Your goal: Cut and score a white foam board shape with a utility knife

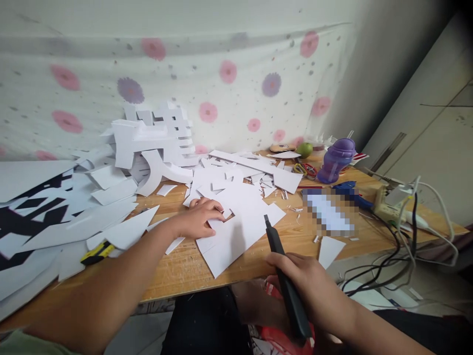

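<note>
My left hand lies on a white sheet of card or foam board, fingers apart, with thumb and fingertips beside a small notched cut-out in it. The sheet rests at the table's front edge, and the wood shows through the hole. In my right hand is a black utility knife, gripped by its long handle. Its short blade points up and away from me, raised above the sheet's right edge. Where the tip stands apart from the sheet, a soft shadow falls on the white surface.
A white cut-board model stands at the back left. White offcuts, a yellow-black cutter and scissors lie around. Rightward are a purple bottle, a green fruit, a glue gun and tangled cables.
</note>
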A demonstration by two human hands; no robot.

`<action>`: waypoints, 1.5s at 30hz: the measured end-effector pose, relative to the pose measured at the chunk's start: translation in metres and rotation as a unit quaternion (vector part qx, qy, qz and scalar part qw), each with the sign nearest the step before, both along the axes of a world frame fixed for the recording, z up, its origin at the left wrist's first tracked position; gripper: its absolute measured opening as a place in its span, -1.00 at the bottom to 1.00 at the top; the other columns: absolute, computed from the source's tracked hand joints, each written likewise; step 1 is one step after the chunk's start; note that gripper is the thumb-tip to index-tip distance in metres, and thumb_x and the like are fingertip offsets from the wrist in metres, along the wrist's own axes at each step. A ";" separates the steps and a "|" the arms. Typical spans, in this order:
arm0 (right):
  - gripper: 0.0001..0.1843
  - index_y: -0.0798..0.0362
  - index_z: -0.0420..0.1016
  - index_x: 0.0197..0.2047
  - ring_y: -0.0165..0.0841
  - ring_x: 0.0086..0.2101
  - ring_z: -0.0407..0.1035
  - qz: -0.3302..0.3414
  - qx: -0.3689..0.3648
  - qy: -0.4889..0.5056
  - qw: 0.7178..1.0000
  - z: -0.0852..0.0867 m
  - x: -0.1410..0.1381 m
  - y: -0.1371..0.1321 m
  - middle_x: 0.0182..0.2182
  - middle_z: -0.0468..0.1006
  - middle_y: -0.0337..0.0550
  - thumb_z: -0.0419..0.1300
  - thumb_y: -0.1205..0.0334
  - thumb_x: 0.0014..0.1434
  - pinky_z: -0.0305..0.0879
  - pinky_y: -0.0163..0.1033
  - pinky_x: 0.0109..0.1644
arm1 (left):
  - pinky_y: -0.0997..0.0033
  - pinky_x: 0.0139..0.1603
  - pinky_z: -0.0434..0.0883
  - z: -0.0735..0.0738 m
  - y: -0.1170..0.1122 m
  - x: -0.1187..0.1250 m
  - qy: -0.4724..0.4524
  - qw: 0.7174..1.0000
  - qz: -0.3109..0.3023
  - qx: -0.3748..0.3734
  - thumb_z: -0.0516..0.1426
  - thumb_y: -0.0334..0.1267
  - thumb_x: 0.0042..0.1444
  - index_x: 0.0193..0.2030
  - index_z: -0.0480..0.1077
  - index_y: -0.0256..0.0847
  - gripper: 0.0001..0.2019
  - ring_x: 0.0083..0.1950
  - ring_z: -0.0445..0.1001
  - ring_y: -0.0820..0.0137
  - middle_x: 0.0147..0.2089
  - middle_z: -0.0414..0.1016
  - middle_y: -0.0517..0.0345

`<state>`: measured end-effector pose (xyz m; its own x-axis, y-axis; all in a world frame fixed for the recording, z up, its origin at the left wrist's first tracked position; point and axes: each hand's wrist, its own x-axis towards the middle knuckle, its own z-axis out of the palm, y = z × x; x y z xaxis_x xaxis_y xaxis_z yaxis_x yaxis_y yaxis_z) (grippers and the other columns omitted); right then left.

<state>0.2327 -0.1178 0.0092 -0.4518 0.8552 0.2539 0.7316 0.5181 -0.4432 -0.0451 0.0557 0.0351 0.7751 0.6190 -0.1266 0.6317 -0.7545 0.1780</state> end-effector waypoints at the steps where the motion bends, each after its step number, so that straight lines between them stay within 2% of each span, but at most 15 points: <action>1: -0.66 -0.03 0.30 0.08 -0.30 -0.33 0.50 -0.005 -0.009 0.008 1.000 0.002 0.002 -0.001 -0.33 0.57 -0.14 0.07 0.40 0.24 0.37 -0.26 -0.26 | -0.22 0.25 0.06 0.005 0.001 -0.001 0.011 1.000 -0.005 -0.012 0.21 -0.19 0.10 0.04 0.43 -0.08 -0.66 0.27 0.14 0.04 0.25 0.25 0.05; 5: -0.71 0.00 0.30 0.04 -0.28 -0.32 0.52 -0.029 -0.021 0.033 0.999 0.007 0.006 -0.001 -0.31 0.59 -0.10 0.04 0.40 0.25 0.39 -0.23 -0.26 | -0.27 0.32 -0.07 0.011 0.012 -0.003 0.044 0.997 -0.036 -0.046 0.23 -0.23 0.07 0.04 0.43 -0.08 -0.64 0.36 0.01 0.01 0.32 0.18 0.09; 10: -0.74 0.00 0.29 0.02 -0.28 -0.32 0.53 -0.040 -0.009 0.046 0.998 0.009 0.007 0.001 -0.30 0.60 -0.11 0.05 0.37 0.27 0.39 -0.22 -0.27 | -0.24 0.32 -0.01 0.005 0.027 -0.004 0.061 0.996 -0.046 -0.051 0.25 -0.18 0.09 0.07 0.41 -0.14 -0.62 0.36 0.03 0.01 0.32 0.17 0.04; 12: -0.76 0.01 0.29 0.01 -0.26 -0.34 0.53 -0.046 0.001 0.046 0.998 0.009 0.009 0.002 -0.31 0.60 -0.10 0.05 0.35 0.27 0.40 -0.21 -0.29 | -0.27 0.33 -0.05 0.004 0.030 -0.005 0.060 0.996 -0.046 -0.049 0.23 -0.20 0.12 0.06 0.41 -0.14 -0.64 0.37 0.01 0.01 0.33 0.16 0.04; 17: -0.71 -0.02 0.26 0.05 -0.24 -0.29 0.57 -0.063 0.001 0.090 0.994 0.003 0.016 0.005 -0.23 0.62 -0.06 0.05 0.35 0.27 0.46 -0.15 -0.23 | -0.33 0.35 -0.24 0.004 0.028 -0.002 0.040 0.997 -0.045 -0.045 0.21 -0.28 0.12 0.00 0.43 -0.14 -0.71 0.39 -0.02 0.01 0.31 0.18 0.07; 21: -0.68 -0.08 0.22 0.08 -0.21 -0.21 0.57 -0.116 0.005 0.158 0.981 -0.005 0.021 0.011 -0.16 0.63 -0.04 0.11 0.26 0.27 0.50 -0.10 -0.17 | -0.35 0.34 -0.33 0.012 0.021 0.003 0.014 0.999 -0.028 -0.032 0.14 -0.43 0.09 -0.05 0.42 -0.02 -0.70 0.35 0.05 0.11 0.23 0.23 0.13; 24: -0.57 -0.09 0.13 0.13 -0.20 -0.17 0.56 -0.178 0.034 0.251 0.951 -0.006 0.025 0.017 -0.12 0.61 0.02 0.17 0.10 0.26 0.52 -0.07 -0.15 | -0.33 0.36 -0.33 0.026 0.011 0.008 -0.014 0.999 -0.019 -0.022 0.15 -0.34 0.11 -0.07 0.36 0.03 -0.75 0.31 0.11 0.17 0.20 0.23 0.16; 26: -0.50 -0.11 0.10 0.13 -0.21 -0.17 0.56 -0.198 0.027 0.328 0.923 -0.004 0.026 0.022 -0.10 0.60 0.02 0.20 -0.02 0.23 0.52 -0.08 -0.17 | -0.29 0.38 -0.32 0.034 0.002 0.013 -0.037 0.999 -0.017 -0.008 0.15 -0.27 0.14 -0.07 0.31 0.00 -0.78 0.31 0.12 0.19 0.18 0.25 0.13; 28: -0.45 -0.11 0.07 0.12 -0.20 -0.17 0.55 -0.186 -0.020 0.413 0.891 0.001 0.025 0.027 -0.10 0.59 0.03 0.20 -0.11 0.21 0.51 -0.09 -0.20 | -0.30 0.37 -0.34 0.038 -0.006 0.019 -0.061 0.998 -0.012 0.015 0.12 -0.27 0.16 -0.07 0.26 -0.03 -0.79 0.32 0.10 0.19 0.16 0.26 0.10; 31: -0.37 -0.13 0.03 0.11 -0.18 -0.15 0.54 -0.144 -0.099 0.522 0.835 0.008 0.017 0.034 -0.10 0.58 0.02 0.22 -0.19 0.14 0.49 -0.10 -0.22 | -0.34 0.34 -0.40 0.034 -0.018 0.029 -0.092 0.994 -0.005 0.063 0.09 -0.35 0.13 -0.07 0.23 -0.04 -0.77 0.34 0.07 0.15 0.12 0.30 0.10; 33: -0.34 -0.15 0.02 0.09 -0.17 -0.17 0.54 -0.126 -0.122 0.560 0.810 0.012 0.010 0.039 -0.11 0.58 -0.02 0.27 -0.17 0.10 0.47 -0.08 -0.22 | -0.35 0.33 -0.39 0.027 -0.025 0.034 -0.110 0.990 -0.003 0.092 0.08 -0.38 0.10 -0.07 0.22 -0.05 -0.74 0.34 0.08 0.10 0.07 0.35 0.10; 35: -0.37 -0.16 0.01 0.08 -0.18 -0.22 0.54 -0.122 -0.133 0.574 0.799 0.014 0.003 0.043 -0.16 0.58 -0.07 0.28 -0.11 0.11 0.45 -0.07 -0.24 | -0.35 0.32 -0.38 0.019 -0.031 0.038 -0.127 0.985 -0.003 0.117 0.07 -0.40 0.07 -0.09 0.22 -0.06 -0.73 0.32 0.12 0.07 0.00 0.42 0.13; 39: -0.45 -0.15 0.06 0.05 -0.29 -0.40 0.49 -0.148 -0.147 0.603 0.770 0.014 -0.006 0.049 -0.40 0.54 -0.25 0.30 0.03 0.13 0.37 -0.21 -0.37 | -0.31 0.30 -0.51 0.007 -0.038 0.040 -0.165 0.972 0.006 0.167 0.05 -0.42 0.07 -0.06 0.23 -0.05 -0.71 0.29 0.17 0.04 -0.07 0.49 0.13; 42: -0.46 -0.17 0.11 0.01 -0.36 -0.44 0.44 -0.163 -0.143 0.636 0.741 0.013 -0.009 0.054 -0.47 0.47 -0.35 0.34 0.12 0.09 0.34 -0.27 -0.37 | -0.26 0.29 -0.58 0.003 -0.040 0.038 -0.185 0.963 0.014 0.194 0.04 -0.43 0.08 0.00 0.24 -0.05 -0.66 0.27 0.19 0.05 -0.01 0.48 0.09; 45: -0.44 -0.16 0.17 -0.03 -0.33 -0.43 0.43 -0.180 -0.121 0.651 0.728 0.012 -0.012 0.060 -0.46 0.47 -0.33 0.39 0.15 0.00 0.34 -0.24 -0.34 | -0.22 0.29 -0.54 0.004 -0.040 0.034 -0.183 0.961 -0.005 0.208 0.08 -0.43 0.08 0.07 0.24 -0.05 -0.60 0.20 0.24 0.09 -0.03 0.46 0.11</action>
